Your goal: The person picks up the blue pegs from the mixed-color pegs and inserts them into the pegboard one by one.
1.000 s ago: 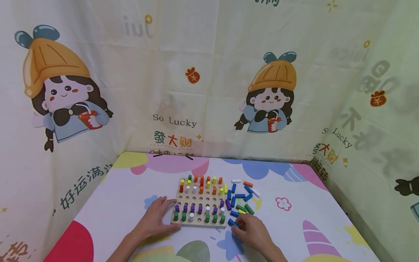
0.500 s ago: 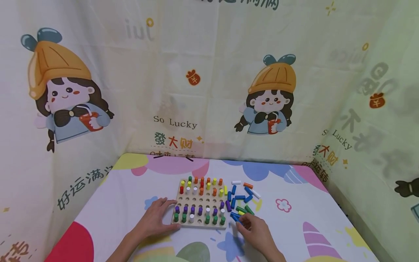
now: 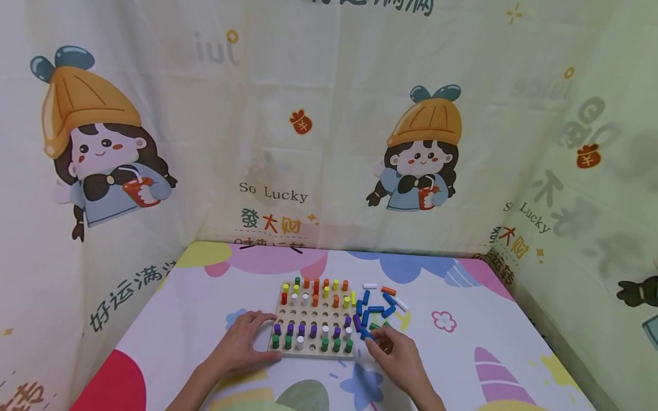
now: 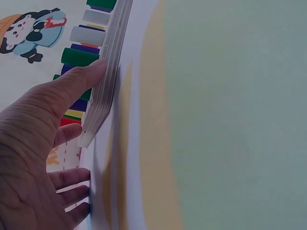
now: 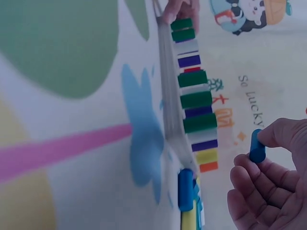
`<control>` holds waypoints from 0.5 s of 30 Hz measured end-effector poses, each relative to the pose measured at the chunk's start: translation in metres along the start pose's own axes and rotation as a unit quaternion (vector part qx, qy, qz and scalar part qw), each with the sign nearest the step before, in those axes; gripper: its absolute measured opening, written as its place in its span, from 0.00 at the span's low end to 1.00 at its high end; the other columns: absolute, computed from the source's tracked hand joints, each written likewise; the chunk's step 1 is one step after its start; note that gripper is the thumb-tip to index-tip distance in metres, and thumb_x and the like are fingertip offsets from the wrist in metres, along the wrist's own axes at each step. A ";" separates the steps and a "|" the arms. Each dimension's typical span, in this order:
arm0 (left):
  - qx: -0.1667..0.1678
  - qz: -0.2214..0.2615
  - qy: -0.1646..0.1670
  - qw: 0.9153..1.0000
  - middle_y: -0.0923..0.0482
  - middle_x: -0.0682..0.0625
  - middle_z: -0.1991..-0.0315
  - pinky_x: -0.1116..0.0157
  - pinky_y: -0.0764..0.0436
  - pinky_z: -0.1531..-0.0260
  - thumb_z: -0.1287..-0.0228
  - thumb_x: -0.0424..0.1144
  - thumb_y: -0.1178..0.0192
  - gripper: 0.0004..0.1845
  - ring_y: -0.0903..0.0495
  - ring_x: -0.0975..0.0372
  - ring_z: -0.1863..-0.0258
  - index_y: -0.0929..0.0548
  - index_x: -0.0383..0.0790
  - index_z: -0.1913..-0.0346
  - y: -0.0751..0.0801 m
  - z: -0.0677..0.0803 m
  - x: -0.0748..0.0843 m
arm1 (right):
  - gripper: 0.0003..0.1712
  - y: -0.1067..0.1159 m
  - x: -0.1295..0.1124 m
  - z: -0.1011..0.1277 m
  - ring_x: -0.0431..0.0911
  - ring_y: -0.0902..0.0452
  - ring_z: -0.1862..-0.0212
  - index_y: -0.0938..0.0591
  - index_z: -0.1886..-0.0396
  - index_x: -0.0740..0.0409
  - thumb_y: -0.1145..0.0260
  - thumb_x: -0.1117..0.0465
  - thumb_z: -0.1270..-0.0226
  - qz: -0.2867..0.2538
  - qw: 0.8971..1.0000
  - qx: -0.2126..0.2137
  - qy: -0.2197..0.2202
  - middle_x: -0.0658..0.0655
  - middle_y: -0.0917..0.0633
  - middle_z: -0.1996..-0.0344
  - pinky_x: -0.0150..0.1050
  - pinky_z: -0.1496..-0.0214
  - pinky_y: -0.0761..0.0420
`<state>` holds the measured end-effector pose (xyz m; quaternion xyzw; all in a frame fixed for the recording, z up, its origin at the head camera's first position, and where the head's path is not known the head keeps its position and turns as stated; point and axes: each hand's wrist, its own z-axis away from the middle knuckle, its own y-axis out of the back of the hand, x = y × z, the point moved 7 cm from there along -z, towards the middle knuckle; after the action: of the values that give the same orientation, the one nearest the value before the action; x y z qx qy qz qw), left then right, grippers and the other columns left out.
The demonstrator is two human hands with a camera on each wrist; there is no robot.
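Note:
A wooden pegboard holds upright coloured pegs, with green and purple ones in its nearer rows. My left hand lies at its near left corner, the thumb against the front edge and the other fingers loosely extended along the left side. To the right of the board, my right hand pinches a blue peg between thumb and fingertip, held up off the table in the right wrist view. Another blue peg lies at the board's corner.
Loose pegs lie to the right of the board, among them several blue ones, an orange peg, a white peg and a purple peg. One front-row hole has no peg. A printed cloth hangs behind the table.
My right hand has taken hold of a blue peg from the near end of the loose pile and lifted it. My left hand has stayed at the board's corner.

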<state>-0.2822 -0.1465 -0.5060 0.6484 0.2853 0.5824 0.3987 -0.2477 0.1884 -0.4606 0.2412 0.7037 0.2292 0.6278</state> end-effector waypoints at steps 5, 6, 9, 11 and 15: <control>0.003 -0.004 -0.006 1.000 0.28 0.42 0.35 0.34 0.28 0.39 0.60 0.70 0.23 0.45 0.29 0.44 0.35 0.22 0.57 0.35 0.000 -0.001 -0.001 | 0.09 -0.004 -0.013 -0.001 0.36 0.25 0.71 0.14 0.61 0.56 0.26 0.56 0.34 -0.030 0.999 0.006 0.038 0.46 0.17 0.73 0.30 0.67 0.21; 0.003 -0.005 -0.008 1.000 0.27 0.43 0.35 0.35 0.28 0.39 0.59 0.70 0.23 0.45 0.29 0.44 0.35 0.22 0.57 0.36 0.001 -0.001 -0.001 | 0.09 -0.006 -0.015 -0.002 0.36 0.24 0.71 0.13 0.60 0.56 0.26 0.56 0.34 -0.035 0.998 0.006 0.045 0.46 0.17 0.73 0.30 0.67 0.21; 0.005 -0.010 -0.015 1.000 0.26 0.44 0.38 0.36 0.27 0.39 0.60 0.70 0.23 0.45 0.27 0.45 0.37 0.22 0.56 0.36 0.003 -0.001 -0.001 | 0.09 -0.011 -0.021 -0.004 0.36 0.24 0.71 0.13 0.60 0.57 0.27 0.57 0.33 -0.046 0.997 0.001 0.056 0.47 0.16 0.72 0.30 0.67 0.21; 0.004 -0.013 -0.019 1.000 0.26 0.44 0.39 0.36 0.27 0.39 0.60 0.70 0.23 0.45 0.26 0.46 0.39 0.22 0.56 0.37 0.004 -0.001 0.000 | 0.09 -0.016 -0.025 -0.006 0.36 0.24 0.71 0.13 0.59 0.57 0.28 0.56 0.32 -0.046 0.997 -0.004 0.061 0.46 0.16 0.72 0.30 0.67 0.21; 0.000 -0.015 -0.021 1.000 0.26 0.46 0.42 0.38 0.25 0.40 0.61 0.70 0.23 0.45 0.26 0.49 0.42 0.22 0.57 0.37 0.005 -0.003 0.001 | 0.09 -0.024 -0.033 -0.010 0.35 0.24 0.70 0.13 0.58 0.56 0.28 0.56 0.32 -0.049 0.996 -0.005 0.075 0.46 0.16 0.72 0.30 0.67 0.20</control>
<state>-0.2851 -0.1483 -0.5013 0.6563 0.2868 0.5623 0.4133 -0.2558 0.1492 -0.4487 0.1851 0.7586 0.2188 0.5852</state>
